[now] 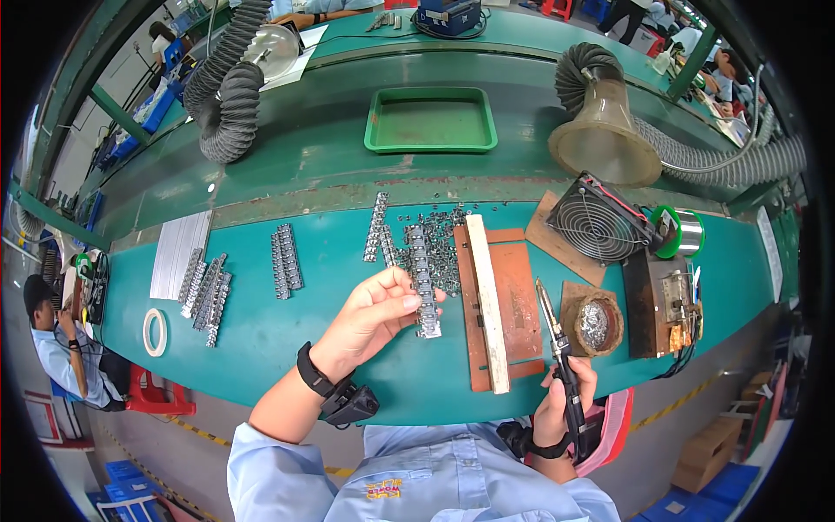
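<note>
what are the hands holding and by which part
Left hand: a slim silver-grey segmented metallic strip, by its lower half. Right hand: a black-handled soldering iron, by its handle.

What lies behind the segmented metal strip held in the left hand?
Around the strip, a pile of small parts shows; fingertips of the left hand show past its right edge. Whatever sits directly behind the strip is covered.

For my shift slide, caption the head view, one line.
Left hand holds a silvery strip over the green bench; right hand holds a soldering iron.
</note>
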A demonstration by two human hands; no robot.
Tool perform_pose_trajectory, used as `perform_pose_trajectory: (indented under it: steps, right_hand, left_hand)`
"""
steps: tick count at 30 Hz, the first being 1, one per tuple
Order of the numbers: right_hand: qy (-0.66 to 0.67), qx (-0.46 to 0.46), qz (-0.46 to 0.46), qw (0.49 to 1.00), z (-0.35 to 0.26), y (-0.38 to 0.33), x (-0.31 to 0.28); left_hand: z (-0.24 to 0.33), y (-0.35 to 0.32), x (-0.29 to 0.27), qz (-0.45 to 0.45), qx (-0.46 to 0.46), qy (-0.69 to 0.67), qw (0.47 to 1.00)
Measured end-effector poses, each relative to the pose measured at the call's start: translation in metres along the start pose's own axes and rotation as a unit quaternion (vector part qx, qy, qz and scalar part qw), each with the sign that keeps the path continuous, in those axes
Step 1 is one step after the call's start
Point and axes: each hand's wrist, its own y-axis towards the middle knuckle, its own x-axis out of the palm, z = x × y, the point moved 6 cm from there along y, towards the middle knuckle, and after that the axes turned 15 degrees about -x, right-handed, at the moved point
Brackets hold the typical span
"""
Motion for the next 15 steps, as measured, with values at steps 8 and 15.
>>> perform_pose_trajectory:
  steps: [8, 15]
  right_hand:
    - [0.003, 0.010, 0.010, 1.000, -0.001, 0.000, 0.001]
    - [0.007, 0.011, 0.013, 1.000, -0.001, -0.001, 0.003]
  left_hand:
    - [-0.001, -0.001, 0.000, 0.008, -0.017, -0.026, 0.999]
    - [-0.017, 0.004, -0.005, -0.013, -0.036, -0.072, 0.997]
